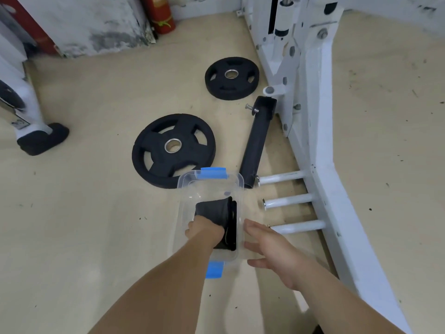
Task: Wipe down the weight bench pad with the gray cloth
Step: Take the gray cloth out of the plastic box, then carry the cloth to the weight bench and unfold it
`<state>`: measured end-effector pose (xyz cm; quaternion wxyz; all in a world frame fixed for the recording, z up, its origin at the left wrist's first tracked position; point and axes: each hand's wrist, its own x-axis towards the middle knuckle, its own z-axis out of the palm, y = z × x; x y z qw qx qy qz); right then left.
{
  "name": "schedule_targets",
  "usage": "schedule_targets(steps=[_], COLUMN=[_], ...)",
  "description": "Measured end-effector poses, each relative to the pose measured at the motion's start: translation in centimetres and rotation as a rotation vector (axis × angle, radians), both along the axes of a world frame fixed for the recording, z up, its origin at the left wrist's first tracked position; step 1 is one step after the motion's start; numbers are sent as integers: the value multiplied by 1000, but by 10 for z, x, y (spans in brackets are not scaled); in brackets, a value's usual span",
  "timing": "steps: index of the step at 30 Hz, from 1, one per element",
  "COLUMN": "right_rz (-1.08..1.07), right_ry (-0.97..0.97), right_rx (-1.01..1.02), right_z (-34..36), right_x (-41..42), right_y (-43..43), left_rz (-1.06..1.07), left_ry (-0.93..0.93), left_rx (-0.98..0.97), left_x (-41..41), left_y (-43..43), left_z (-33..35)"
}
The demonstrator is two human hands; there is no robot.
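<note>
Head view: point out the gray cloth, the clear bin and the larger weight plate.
gray cloth (213, 209), head view, on its dark folded top inside the bin.
clear bin (237, 186), head view, on its far right rim.
larger weight plate (154, 162), head view, on its black face.

Both forearms are bare, with no sleeves, gloves or jewellery visible.

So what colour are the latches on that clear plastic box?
Blue. Both latches on the clear box show best in the head view, one at each end.
</note>
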<state>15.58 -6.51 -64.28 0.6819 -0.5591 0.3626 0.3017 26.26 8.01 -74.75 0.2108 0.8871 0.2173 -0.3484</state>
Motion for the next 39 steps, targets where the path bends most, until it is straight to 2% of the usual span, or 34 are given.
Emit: schedule_targets(steps=[4,7,10,13,16,20,23,25,28,32,34,36,39], right_rz=[30,4,-65,-185,-256,-336,-478,-547,-596,-708,-793,-924,-1131], right_ry=[-13,-58,-112,-32,-12,-52,-107,-154,-205,-246,-256,-250,-257], right_rx=[-42,-205,-260,-188,-154,-68,75,181,220,85,-34,-134,-185], right_z=[10,42,98,177,270,416,529,598,688,767,787,800,817], right_x=[1,-2,-17,-37,-51,-70,-98,-125,-179,-257,-294,-335,-408], right_y=[1,1,-4,-10,-20,-39,-56,-69,-88,-111,-120,-129,-134], left_rz=[260,376,356,360,362,288,217,160,-2,-319,-386,-449,-701], left_ry=[0,-13,-3,-16,2,58,90,140,232,238,217,154,-4], left_rx=[-312,-442,-498,-565,-712,-902,-1002,-1055,-1107,-1063,-1037,-984,-922], left_x=[0,-2,-8,-22,-48,-90,-126,-154,-200,-256,-282,-311,-367], left_y=[-7,-8,-8,-13,-27,-52,-64,-71,-82,-113,-131,-153,-185], left_z=[21,71,153,260,380,551,669,739,822,881,887,885,885])
